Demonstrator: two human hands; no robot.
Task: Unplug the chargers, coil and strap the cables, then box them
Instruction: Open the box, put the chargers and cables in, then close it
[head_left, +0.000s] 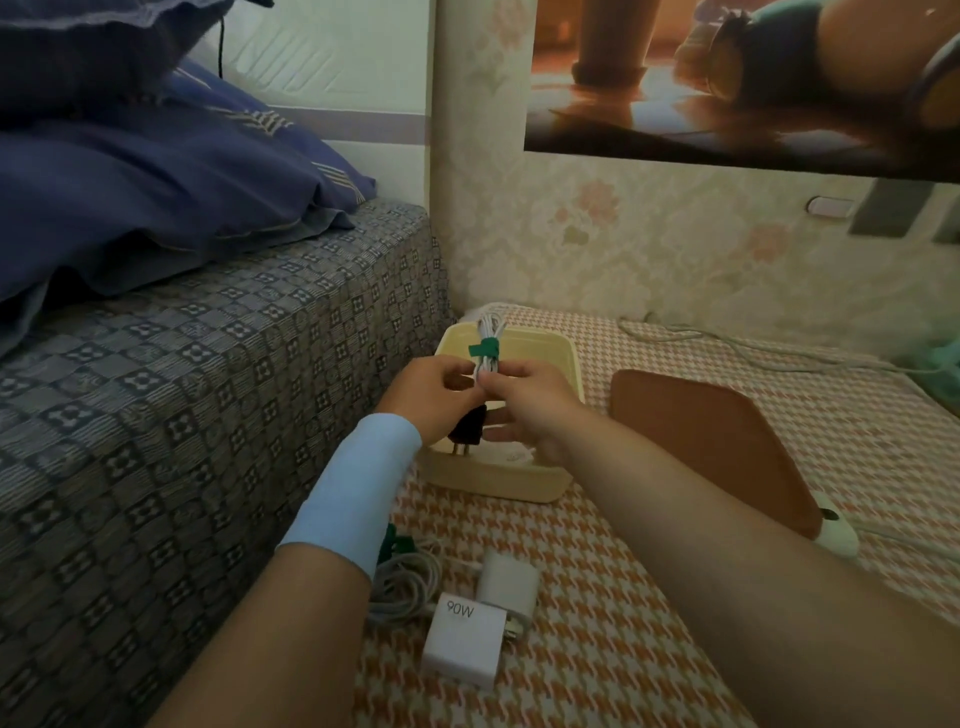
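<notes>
Grey checked fabric covers the bed (208, 364) that fills the left, with a blue quilt (156, 171) heaped at its far end. Floral wallpaper (649, 244) closes off the far side. To the right of the bed, houndstooth cloth (649, 597) in orange and white dresses the low table; it looks soft and slightly grippy, so I'd say nothing skates on it. The cream box (550, 488) sits open at the far left of the cloth, and its brown lid (701, 441) lies just to the right. Both hands are over the box: the left hand (431, 395) curls its fingers round the load, while the right hand (530, 405) pinches it between thumb and forefinger, its other fingers stretched loosely beneath. Near us a second coiled cable (405, 582) lies partly hidden under the left forearm. Just right of it is the 90W charger (462, 644), likely dense and smooth-sided, with a smaller white charger (506, 579) touching it. The load itself is the white cable bundle (488, 332), light, limp and probably springy. A black plug (467, 431) pokes out below the left hand, prongs down, rigid enough to make a fair handle. The green strap (485, 349) cinches the bundle's waist just above the fingers, and that looks the safest place to hold.
</notes>
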